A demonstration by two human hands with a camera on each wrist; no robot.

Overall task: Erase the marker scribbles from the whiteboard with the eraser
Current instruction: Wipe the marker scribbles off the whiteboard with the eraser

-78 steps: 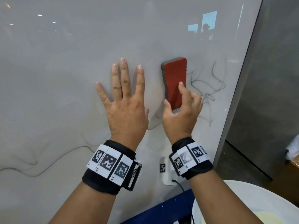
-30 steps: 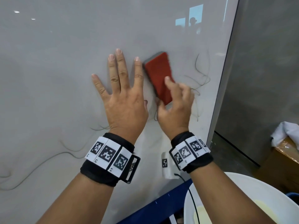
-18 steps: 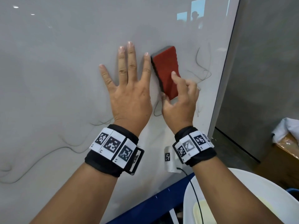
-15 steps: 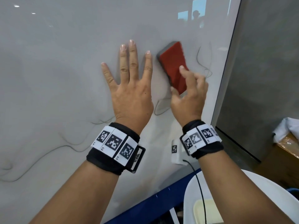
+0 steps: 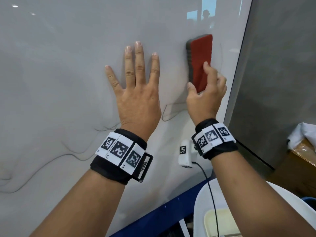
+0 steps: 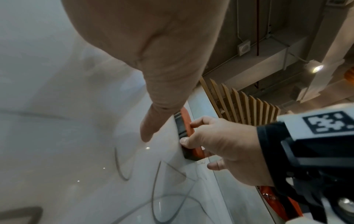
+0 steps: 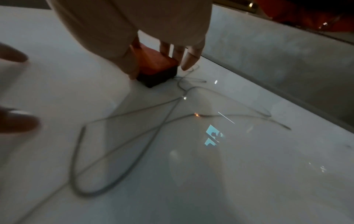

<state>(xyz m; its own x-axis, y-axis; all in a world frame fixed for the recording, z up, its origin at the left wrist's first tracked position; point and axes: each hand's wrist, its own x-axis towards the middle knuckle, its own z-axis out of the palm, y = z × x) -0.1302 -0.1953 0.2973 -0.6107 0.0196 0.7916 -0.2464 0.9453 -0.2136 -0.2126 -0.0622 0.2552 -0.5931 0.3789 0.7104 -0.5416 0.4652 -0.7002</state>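
Note:
The red-backed eraser (image 5: 200,60) with a dark felt side lies flat against the whiteboard (image 5: 68,65) near its right edge. My right hand (image 5: 205,93) grips the eraser's lower end, thumb on one side and fingers on the other; the eraser (image 7: 155,63) shows the same grip from the right wrist. My left hand (image 5: 136,89) presses flat on the board with fingers spread, a short way left of the eraser (image 6: 184,130). Grey marker scribbles (image 5: 171,113) run between the hands, and a longer line (image 5: 51,161) trails to the lower left.
The board's right edge (image 5: 239,65) meets a grey wall (image 5: 282,65). A white round table (image 5: 256,202) sits at the lower right, with a brown box (image 5: 299,161) and white cloth beyond it. A small white device (image 5: 185,154) with a cable hangs under my right wrist.
My right hand has carried the eraser to the right, away from my left fingers, toward the board's edge. Scribbles on the right have thinned. My left hand stays pressed flat.

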